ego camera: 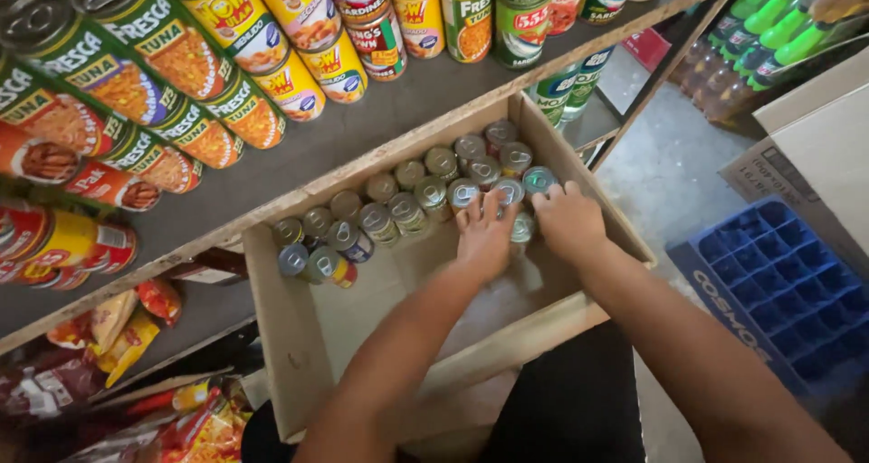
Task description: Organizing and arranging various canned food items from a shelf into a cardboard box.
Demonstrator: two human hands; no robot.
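Reaching into open brown cardboard box (299, 336): left hand (484, 237) and right hand (568, 220) curling around small silver-topped tin cans (523, 228); whether either grip is pinching one, cannot tell.

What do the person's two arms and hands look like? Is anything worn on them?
Both forearms are bare, with no sleeves in view. The left hand and the right hand wear no gloves; no watch, bracelet or ring can be seen. The fingers are short and rounded.
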